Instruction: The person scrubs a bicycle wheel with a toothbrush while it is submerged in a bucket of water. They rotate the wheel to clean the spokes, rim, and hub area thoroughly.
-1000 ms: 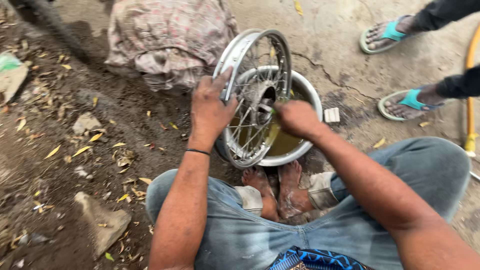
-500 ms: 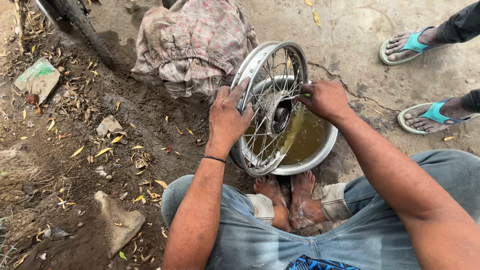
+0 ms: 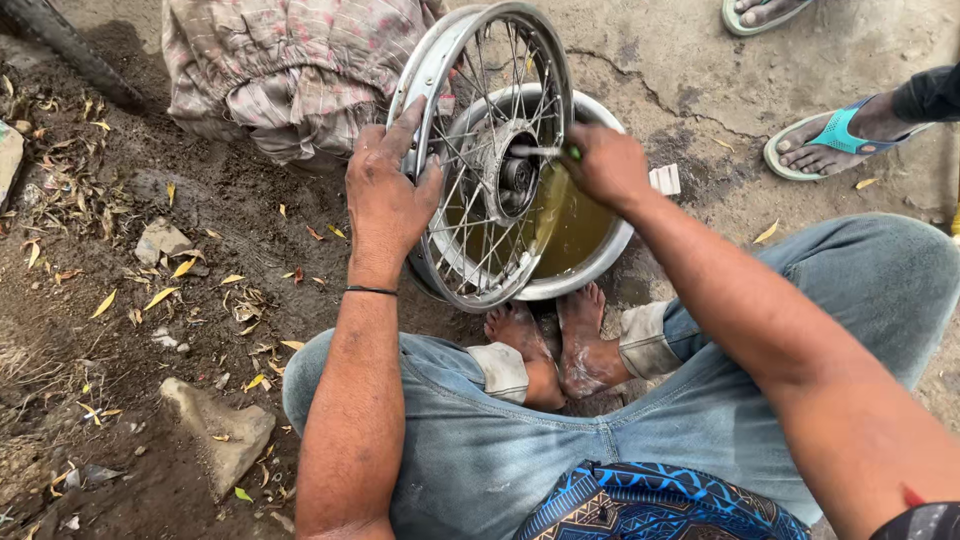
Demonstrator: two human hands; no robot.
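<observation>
I am looking down at bare dirt ground (image 3: 200, 300) that is giving way to cracked concrete (image 3: 660, 60) at the upper right. Yellow dry leaves (image 3: 160, 296) and stones (image 3: 218, 430) are lying scattered over the dirt. A crumpled cloth bundle (image 3: 290, 70) is sitting at the top. A metal basin (image 3: 590, 255) of murky liquid is resting beside my bare feet (image 3: 555, 345), with a small white block (image 3: 664, 179) just beside it.

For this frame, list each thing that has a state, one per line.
spoked wheel: upright on its rim, tilted, standing in the basin
metal basin: holds murky yellowish liquid
left hand: gripping the wheel rim
right hand: closed on a small brush at the hub
small brush: held level, tip at the hub
cloth bundle: crumpled on the ground
</observation>
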